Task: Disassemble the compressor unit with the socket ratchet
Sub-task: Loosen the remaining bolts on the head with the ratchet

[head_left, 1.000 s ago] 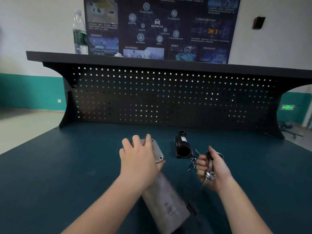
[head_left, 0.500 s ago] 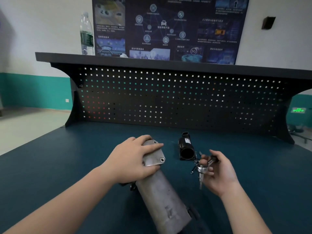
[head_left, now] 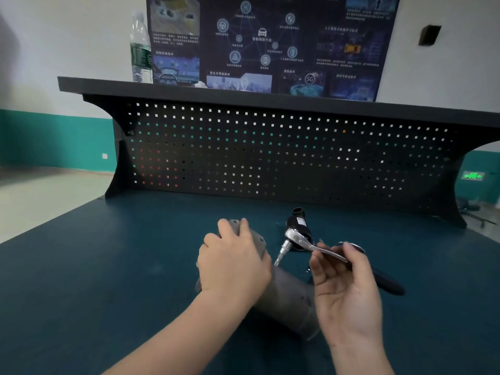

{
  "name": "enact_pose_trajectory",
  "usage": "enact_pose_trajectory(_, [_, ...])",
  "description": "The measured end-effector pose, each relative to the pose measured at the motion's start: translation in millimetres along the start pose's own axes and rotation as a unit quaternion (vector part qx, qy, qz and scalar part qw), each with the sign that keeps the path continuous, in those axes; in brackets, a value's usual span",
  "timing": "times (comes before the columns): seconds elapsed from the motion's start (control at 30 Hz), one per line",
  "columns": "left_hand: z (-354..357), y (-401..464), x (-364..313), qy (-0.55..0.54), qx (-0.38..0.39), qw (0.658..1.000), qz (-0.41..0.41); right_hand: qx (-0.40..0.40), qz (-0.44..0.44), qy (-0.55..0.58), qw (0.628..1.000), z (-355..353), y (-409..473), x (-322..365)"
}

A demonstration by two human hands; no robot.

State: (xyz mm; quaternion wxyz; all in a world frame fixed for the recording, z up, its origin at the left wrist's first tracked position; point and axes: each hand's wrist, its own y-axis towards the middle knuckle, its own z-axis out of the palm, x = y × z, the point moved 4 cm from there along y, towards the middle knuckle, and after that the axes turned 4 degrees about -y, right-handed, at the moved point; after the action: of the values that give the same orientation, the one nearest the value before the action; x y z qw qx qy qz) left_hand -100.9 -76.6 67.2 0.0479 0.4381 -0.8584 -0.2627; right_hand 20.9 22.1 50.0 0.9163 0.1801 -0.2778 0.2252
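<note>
Water bottle (head_left: 140, 50) (contents unclear) on shelf (head_left: 243, 94) above hands

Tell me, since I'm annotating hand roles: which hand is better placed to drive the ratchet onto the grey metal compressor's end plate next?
The right hand. It already holds the chrome socket ratchet, socket angled down toward the grey metal compressor. The left hand is occupied gripping its end plate.

Grey cylindrical compressor unit (head_left: 286, 299) lies on its side; chrome socket ratchet (head_left: 311, 246) is held beside it.
</note>
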Motion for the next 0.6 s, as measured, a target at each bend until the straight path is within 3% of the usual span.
enact_pose_trajectory(0.1, [-7.7,3.4,1.6,0.017,0.043,0.999,0.024,-0.049,-0.009,0.066,0.997,1.7,1.8,-14.0])
enact_pose_trajectory(0.27, [-22.3,13.9,17.8,0.058,0.110,0.979,0.161,-0.070,0.029,0.118,0.990,-4.1,9.5,-35.7])
enact_pose_trajectory(0.4, [-20.2,12.8,27.6,-0.022,0.094,0.975,0.201,-0.059,0.033,0.134,0.989,-5.1,7.1,-39.6])
enact_pose_trajectory(0.5, [-13.3,12.1,28.0,-0.133,0.100,0.966,0.196,-0.049,0.027,0.098,0.994,-4.8,4.0,-42.6])
enact_pose_trajectory(0.6, [-11.7,13.6,27.2,-0.166,0.099,0.962,0.190,-0.049,0.010,0.067,0.997,-4.0,1.5,-44.2])
